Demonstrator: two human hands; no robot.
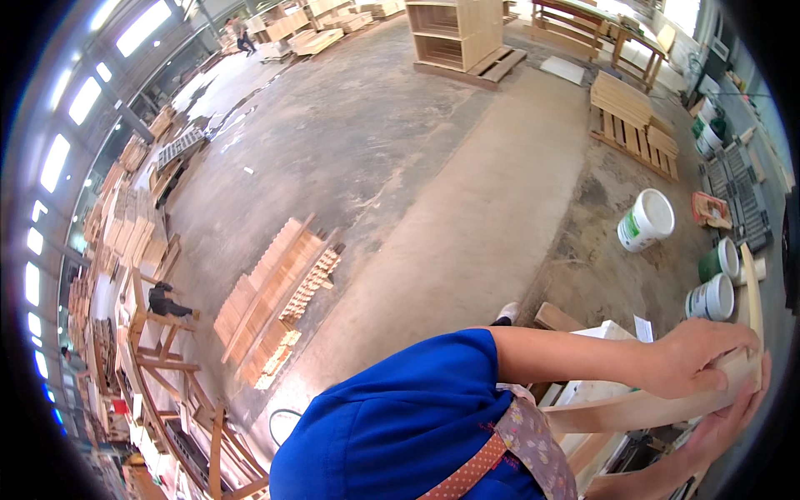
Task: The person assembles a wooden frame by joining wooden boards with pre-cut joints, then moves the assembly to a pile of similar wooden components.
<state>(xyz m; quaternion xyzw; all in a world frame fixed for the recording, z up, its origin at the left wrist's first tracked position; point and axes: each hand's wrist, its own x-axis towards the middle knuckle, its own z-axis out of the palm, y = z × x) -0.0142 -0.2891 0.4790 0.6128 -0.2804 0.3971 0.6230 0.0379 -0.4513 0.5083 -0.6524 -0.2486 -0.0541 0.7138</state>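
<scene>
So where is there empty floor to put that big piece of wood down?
Both hands, left and right, grip the wooden piece. The widest bare patch is the concrete floor between the stacked slats and the white bucket. It is crowded by the paint tubs on the right and along the timber piles on the left.

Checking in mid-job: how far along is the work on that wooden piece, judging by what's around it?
Done: cut slats lie stacked on the floor and on a pallet. In hand: both hands grip one pale wooden piece, the left hand on top near its end and the right hand underneath. Left: cannot be judged; the three buckets stand apart, untouched, and the piece looks bare.
</scene>
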